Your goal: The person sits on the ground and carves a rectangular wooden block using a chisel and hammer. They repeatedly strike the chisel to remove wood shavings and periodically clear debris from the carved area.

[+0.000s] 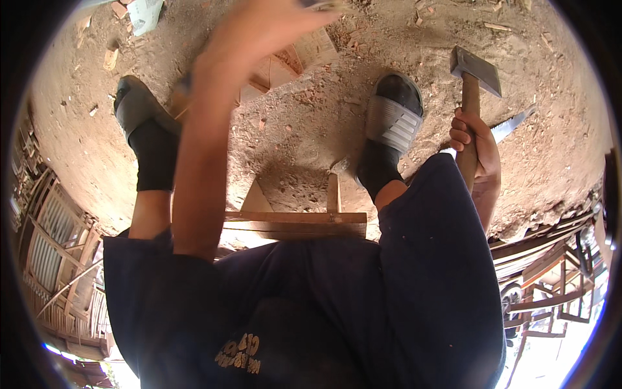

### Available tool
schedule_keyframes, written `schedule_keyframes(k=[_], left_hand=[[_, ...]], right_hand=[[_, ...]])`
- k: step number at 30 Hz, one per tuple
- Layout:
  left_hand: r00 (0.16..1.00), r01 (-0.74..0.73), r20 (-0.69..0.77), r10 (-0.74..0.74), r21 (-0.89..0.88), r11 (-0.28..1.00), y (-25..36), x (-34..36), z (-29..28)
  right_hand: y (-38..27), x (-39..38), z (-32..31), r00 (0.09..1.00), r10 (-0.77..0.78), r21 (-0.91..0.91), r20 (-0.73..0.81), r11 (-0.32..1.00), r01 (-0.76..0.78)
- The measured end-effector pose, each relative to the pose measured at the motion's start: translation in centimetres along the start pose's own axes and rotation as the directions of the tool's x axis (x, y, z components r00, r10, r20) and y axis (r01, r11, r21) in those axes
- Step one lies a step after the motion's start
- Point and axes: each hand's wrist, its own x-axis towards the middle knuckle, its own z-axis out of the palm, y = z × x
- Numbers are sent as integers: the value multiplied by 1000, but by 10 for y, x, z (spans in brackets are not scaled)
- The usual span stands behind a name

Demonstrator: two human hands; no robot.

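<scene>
Hatchet-like tool point(475, 71) wants firm wrap and steady wrist, I'd judge; best keep head clear of right knee point(427, 194) and saw point(513, 123), left fingers well off its edge. Right hand point(478, 139) closed around wooden handle, head just beyond fist, saw blade showing behind. Left hand point(269, 26) blurred, stretched out above wooden blocks point(316, 50); cannot tell what it holds. Tool well apart from it, right foot between 2 hands.
</scene>
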Motion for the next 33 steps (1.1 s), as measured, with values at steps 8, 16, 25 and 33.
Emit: schedule_keyframes(k=[8, 16, 25, 33], left_hand=[[988, 154, -68, -138, 432, 889, -105, -67, 4], [947, 101, -313, 70, 496, 862, -131, -94, 33], [946, -22, -242, 216, 616, 787, -131, -88, 31], [966, 22, -217, 144, 618, 786, -94, -52, 38]], right_hand=[[10, 30, -9, 994, -11, 18, 109, 1000, 9], [26, 47, -16, 974, -28, 94, 223, 996, 7], [36, 48, -16, 966, -105, 152, 235, 986, 70], [42, 54, -29, 973, -91, 161, 214, 985, 57]])
